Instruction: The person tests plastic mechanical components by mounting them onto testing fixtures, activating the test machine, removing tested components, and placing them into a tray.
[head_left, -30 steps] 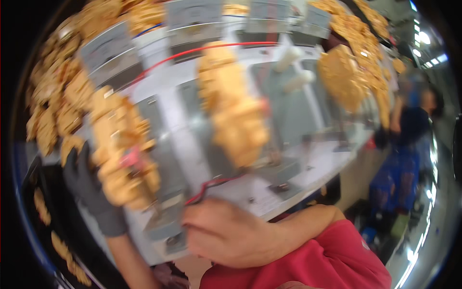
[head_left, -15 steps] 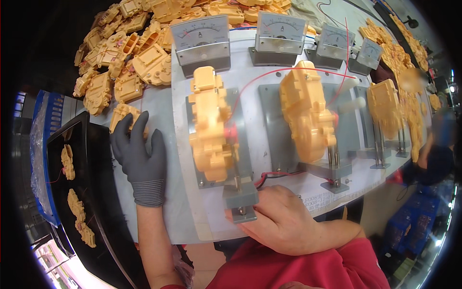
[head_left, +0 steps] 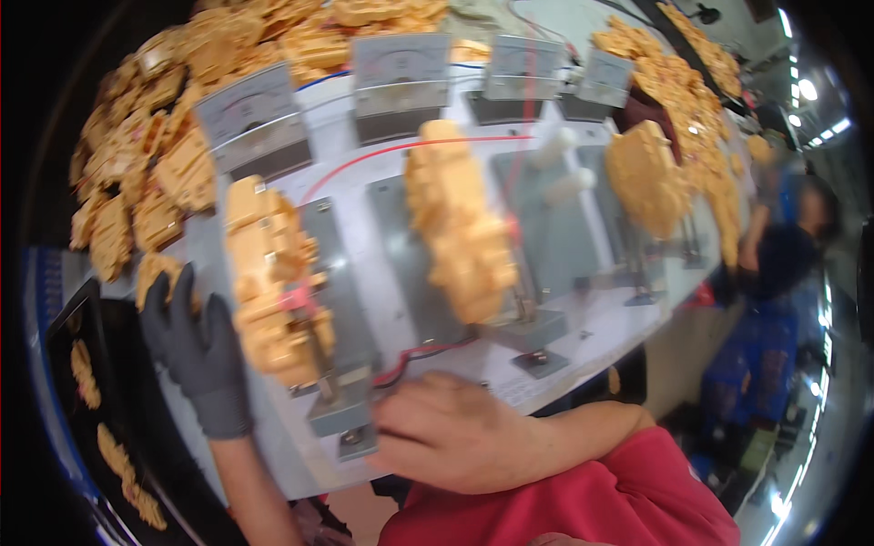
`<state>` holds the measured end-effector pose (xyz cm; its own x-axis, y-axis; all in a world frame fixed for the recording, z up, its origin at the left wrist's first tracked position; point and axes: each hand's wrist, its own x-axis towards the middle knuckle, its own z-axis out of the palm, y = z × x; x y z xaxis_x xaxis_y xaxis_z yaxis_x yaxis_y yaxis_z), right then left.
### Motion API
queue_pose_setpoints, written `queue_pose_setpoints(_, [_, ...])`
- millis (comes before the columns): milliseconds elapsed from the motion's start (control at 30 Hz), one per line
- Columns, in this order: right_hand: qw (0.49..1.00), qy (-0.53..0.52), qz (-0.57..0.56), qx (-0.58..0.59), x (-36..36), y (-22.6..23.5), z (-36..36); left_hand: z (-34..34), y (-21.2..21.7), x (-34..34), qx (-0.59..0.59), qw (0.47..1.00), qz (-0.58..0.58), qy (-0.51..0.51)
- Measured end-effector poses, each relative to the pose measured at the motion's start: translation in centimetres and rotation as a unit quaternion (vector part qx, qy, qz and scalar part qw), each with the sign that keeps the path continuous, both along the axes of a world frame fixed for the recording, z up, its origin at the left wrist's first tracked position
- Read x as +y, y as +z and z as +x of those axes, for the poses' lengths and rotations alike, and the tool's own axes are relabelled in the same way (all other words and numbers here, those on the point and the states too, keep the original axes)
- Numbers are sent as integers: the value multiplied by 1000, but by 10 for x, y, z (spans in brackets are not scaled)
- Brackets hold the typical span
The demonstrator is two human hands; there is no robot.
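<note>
Far left of frame: black tray (head_left: 64,364) w/ orange parts. Left hand (head_left: 196,350), dark glove, fingers spread flat on white bench (head_left: 601,328), touching a loose orange part (head_left: 157,273) by its fingertips. Just right, orange assy (head_left: 270,278) sits in grey clamp fixture (head_left: 341,414). Lower centre: right hand (head_left: 455,441), bare, fingers curled together at fixture base, prob. gripping it; blur hides contact. Upper frame: meters (head_left: 401,68).

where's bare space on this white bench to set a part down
Bare white bench runs along the front edge right of the right hand, before the grey fixture plates. Crowded: yellow parts pile behind the gloved left hand.
</note>
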<state>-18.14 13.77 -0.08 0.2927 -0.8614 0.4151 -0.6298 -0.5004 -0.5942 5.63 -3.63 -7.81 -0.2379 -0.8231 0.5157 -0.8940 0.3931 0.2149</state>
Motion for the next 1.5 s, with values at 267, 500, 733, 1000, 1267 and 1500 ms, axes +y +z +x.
queue_pose_setpoints(267, [1000,8,11,3,1,-3,-1,6,-1,-3,-2,998,55,18])
queue_pose_setpoints(500, [1000,4,0,-10,2,-6,0,6,-4,-2,-32,999,39,16])
queue_pose_setpoints(733, [1000,1,-1,-2,2,-5,0,10,-5,-3,0,999,51,4])
queue_pose_setpoints(1000, [1000,2,1,0,3,-3,0,8,-3,-2,-5,998,58,14])
queue_pose_setpoints(1267, [1000,0,3,-13,2,-4,0,2,0,-1,20,997,76,17])
queue_pose_setpoints(1500, [999,-20,30,-20,2,-3,3,2,0,-1,-18,999,37,19])
